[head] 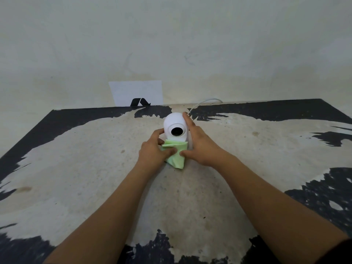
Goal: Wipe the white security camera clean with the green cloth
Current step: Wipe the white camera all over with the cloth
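Squarely toward the far edge of the worn table (95,168), its black coating peeled to pale beige across the middle, stood the rounded white plastic security camera (176,128), upright with its dark lens facing the wearer. A thin white cable (204,102) ran from behind it over the far edge toward the pale wall (171,35). The left hand (154,149) pressed the crumpled light-green cloth (175,155) against the camera's base, thumb and fingers closed on the fabric, with one finger touching the camera's left side. The right hand (198,143) cupped the camera's right side, fingers together reaching up to its top, thumb resting on the cloth. The cloth's lower corner trailed onto the tabletop toward the near edge. A white paper sheet bearing a black mark (136,93) leaned against the wall just behind the far edge, left of the camera. Broad bare surface lay open to the left, the right and the near side of the hands; both side edges were well apart from them.
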